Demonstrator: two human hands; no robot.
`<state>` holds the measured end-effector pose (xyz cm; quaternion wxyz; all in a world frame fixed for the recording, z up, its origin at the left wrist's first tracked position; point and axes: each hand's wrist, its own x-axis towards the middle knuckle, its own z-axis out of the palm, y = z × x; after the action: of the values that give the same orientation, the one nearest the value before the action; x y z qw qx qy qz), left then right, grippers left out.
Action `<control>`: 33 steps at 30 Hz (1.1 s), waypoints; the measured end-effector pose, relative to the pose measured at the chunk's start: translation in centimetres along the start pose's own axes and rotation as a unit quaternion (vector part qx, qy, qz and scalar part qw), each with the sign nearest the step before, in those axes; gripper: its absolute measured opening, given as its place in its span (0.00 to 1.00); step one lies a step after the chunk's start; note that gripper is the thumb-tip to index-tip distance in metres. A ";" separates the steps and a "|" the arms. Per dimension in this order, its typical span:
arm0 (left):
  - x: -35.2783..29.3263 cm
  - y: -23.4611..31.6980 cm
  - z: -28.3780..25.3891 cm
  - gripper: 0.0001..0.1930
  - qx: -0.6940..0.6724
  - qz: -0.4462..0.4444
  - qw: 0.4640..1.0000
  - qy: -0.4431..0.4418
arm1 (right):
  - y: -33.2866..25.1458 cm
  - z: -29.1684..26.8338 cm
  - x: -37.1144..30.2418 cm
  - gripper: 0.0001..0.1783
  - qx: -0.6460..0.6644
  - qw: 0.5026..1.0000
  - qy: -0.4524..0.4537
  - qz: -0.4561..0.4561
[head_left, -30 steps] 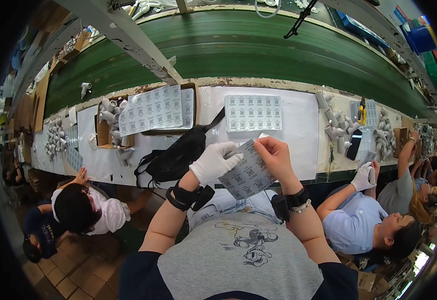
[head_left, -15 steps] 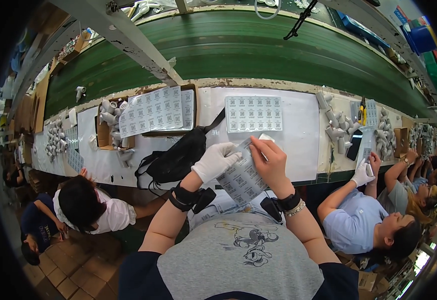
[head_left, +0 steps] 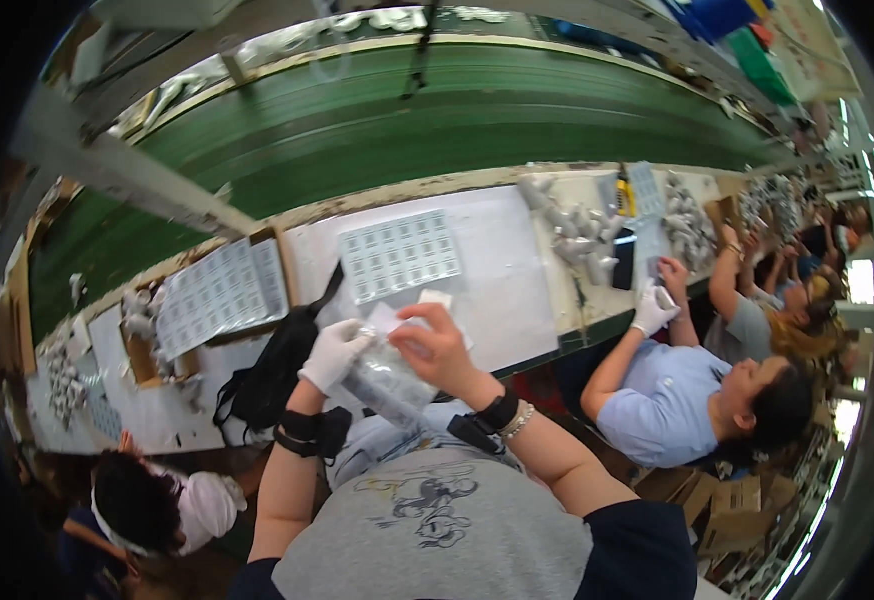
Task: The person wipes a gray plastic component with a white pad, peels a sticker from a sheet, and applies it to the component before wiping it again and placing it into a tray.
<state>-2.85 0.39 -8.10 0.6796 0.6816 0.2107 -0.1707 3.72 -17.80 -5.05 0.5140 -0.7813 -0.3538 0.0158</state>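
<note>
Pinching the sheet (head_left: 389,387), the gloved left hand (head_left: 334,358) slants inward, while the bare right hand (head_left: 443,352) curls opposite, its grip too blurred to tell.

A busy workplace around the counter (head_left: 602,303)
A green conveyor belt (head_left: 357,150) runs behind; a black bag (head_left: 269,378) lies left, a dark phone (head_left: 624,258) and yellow-handled tool (head_left: 624,192) right, near a co-worker in light blue (head_left: 657,400).
</note>
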 end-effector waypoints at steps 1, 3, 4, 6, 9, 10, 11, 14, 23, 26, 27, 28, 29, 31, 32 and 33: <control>0.9 -1.7 -0.6 0.12 -0.001 0.008 1.000 -0.013 | 0.1 -0.8 -0.4 0.09 -0.013 1.000 0.007 0.001; 2.9 -4.7 -1.3 0.12 0.137 -0.020 0.989 0.051 | 0.7 -1.7 -1.1 0.11 0.056 0.998 0.023 0.033; 3.2 -4.2 -0.8 0.12 0.141 -0.013 0.989 0.042 | 1.3 -2.1 -1.2 0.12 0.093 0.994 0.034 0.048; 2.7 -2.5 0.2 0.12 0.258 0.007 0.966 0.012 | 3.7 -4.9 -1.1 0.19 -0.044 0.992 0.098 0.061; 2.9 -0.2 2.1 0.12 0.355 0.008 0.935 -0.016 | 9.7 -9.8 -1.6 0.32 -0.166 0.966 0.171 0.100; 3.3 0.4 2.6 0.12 0.393 -0.001 0.919 -0.034 | 12.0 -11.8 -1.7 0.36 -0.255 0.946 0.176 0.091; 3.6 0.9 2.9 0.12 0.429 -0.011 0.902 -0.049 | 13.9 -13.8 -1.5 0.40 -0.318 0.930 0.160 0.093; 5.0 -0.3 4.0 0.12 0.490 0.026 0.871 0.043 | 18.9 -18.3 -1.5 0.45 -0.410 0.895 0.136 0.113; 3.5 1.9 5.9 0.17 0.459 0.160 0.848 0.213 | 25.1 -21.1 -4.1 0.51 -0.382 0.885 0.029 0.264; 3.0 1.9 6.6 0.19 0.417 0.177 0.862 0.227 | 24.4 -20.9 -4.5 0.51 -0.293 0.907 0.044 0.299; 2.8 2.0 7.1 0.19 0.393 0.186 0.869 0.237 | 23.7 -20.9 -4.3 0.51 -0.248 0.915 0.051 0.314; 2.9 2.3 7.6 0.19 0.391 0.180 0.869 0.243 | 22.4 -20.8 -3.9 0.51 -0.247 0.917 0.043 0.310; 3.0 2.8 8.2 0.21 0.358 0.196 0.887 0.219 | 20.8 -20.2 -3.7 0.50 -0.076 0.938 0.075 0.329; 3.0 4.7 9.6 0.26 0.269 0.200 0.929 0.158 | 16.6 -18.7 -2.7 0.49 0.269 0.889 0.129 0.347; 3.0 5.9 10.3 0.28 0.214 0.188 0.951 0.120 | 14.6 -17.7 -2.1 0.49 0.275 0.888 0.120 0.349; 2.9 6.9 11.0 0.30 0.158 0.174 0.968 0.081 | 12.8 -16.7 -1.5 0.49 0.393 0.850 0.114 0.332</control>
<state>3.85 -10.30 -3.91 0.5629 0.8184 0.1131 -0.0249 15.88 -34.70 -8.12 0.7791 -0.5813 0.0234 0.2336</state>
